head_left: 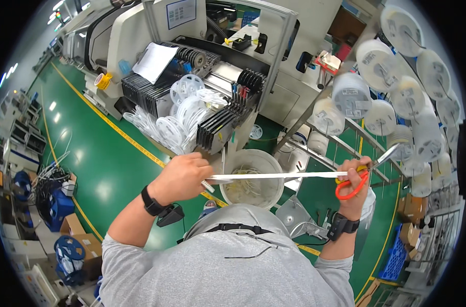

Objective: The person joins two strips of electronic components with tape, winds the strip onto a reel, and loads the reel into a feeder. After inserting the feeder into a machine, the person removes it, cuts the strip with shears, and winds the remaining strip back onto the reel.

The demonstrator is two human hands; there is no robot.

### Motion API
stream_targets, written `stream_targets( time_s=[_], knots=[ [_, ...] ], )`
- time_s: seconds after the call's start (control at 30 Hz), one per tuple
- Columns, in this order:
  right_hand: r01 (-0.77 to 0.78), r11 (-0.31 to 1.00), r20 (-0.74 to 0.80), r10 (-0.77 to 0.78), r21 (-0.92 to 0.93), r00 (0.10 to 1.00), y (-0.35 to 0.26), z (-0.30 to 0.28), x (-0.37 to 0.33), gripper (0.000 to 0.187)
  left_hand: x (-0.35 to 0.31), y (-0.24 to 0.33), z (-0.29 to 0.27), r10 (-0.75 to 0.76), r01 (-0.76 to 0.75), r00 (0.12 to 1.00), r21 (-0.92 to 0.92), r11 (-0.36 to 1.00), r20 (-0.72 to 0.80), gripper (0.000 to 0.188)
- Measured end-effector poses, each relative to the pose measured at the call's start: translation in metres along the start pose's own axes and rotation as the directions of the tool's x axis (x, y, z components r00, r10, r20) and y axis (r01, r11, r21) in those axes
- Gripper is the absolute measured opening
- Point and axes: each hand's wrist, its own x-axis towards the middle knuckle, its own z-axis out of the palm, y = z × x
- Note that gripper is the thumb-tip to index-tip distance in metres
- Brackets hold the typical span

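Note:
A narrow white strip [279,175], which looks like component carrier tape, is stretched nearly level in front of my body. My left hand [184,175] is closed around its left end, and a short ribbed tail of tape pokes out below the fingers. At the other end, my right hand [354,179] pinches the strip and also holds scissors [364,180] with orange-red and yellow handles. Their metal blades point up and right, away from the strip. Beneath the strip stands a whitish round bin [273,197] with thin tape scraps at its bottom.
Ahead is a machine with black feeders [147,96] and heaped white reels [179,125]. A rack of large white reels [379,64] rises at the right. Blue reels [69,250] and cartons [91,246] lie far left. A blue crate [391,256] is low at right.

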Motion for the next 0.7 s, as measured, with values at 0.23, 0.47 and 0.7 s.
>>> stream_targets(
  time_s=[0.23, 0.47, 0.7],
  knots=[
    [-0.051, 0.997, -0.265, 0.036, -0.050, 0.964, 0.031, -0.066, 0.019, 0.034, -0.068, -0.024, -0.020, -0.305, 0.303, 0.887, 0.063, 0.951, 0.346, 0.010],
    [-0.371, 0.872, -0.424, 0.218, -0.320, 0.879, 0.164, -0.086, 0.026, 0.037, -0.062, -0.064, -0.014, -0.327, 0.537, 0.802, -0.363, 0.761, 0.500, 0.018],
    [-0.483, 0.792, -0.196, 0.442, -0.374, 0.875, 0.161, 0.022, -0.020, 0.046, 0.001, -0.083, 0.059, -0.530, 0.500, 0.794, -0.817, 0.288, 0.299, 0.034]
  ],
)
